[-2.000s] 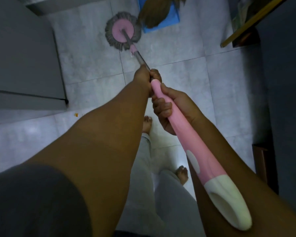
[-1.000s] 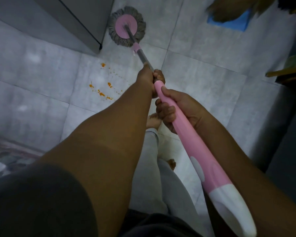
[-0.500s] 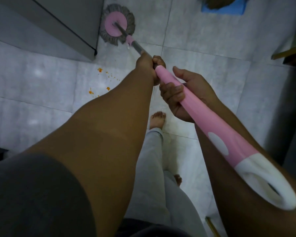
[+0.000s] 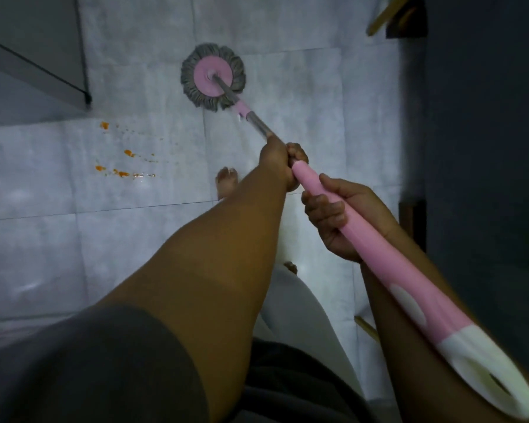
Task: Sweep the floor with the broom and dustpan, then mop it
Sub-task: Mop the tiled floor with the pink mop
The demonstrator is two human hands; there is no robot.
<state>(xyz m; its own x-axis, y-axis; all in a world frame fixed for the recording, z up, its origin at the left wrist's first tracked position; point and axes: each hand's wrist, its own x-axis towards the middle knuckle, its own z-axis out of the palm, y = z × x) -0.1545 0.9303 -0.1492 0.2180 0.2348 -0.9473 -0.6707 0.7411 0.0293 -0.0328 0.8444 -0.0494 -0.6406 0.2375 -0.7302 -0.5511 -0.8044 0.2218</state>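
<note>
Both hands are gripping the mop handle [image 4: 379,248]: left hand [image 4: 280,161] clamped forward, right hand [image 4: 339,221] wrapped behind. Mop head [image 4: 213,77] is resting on floor [image 4: 303,87], near orange crumbs [image 4: 122,163]. Light, stiff pole; soft, likely damp fringe.

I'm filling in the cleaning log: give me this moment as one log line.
phase: mopping | left hand: gripping mop pole | right hand: gripping pink handle | mop head: flat on tile | orange crumbs: left of mop head, untouched
</note>
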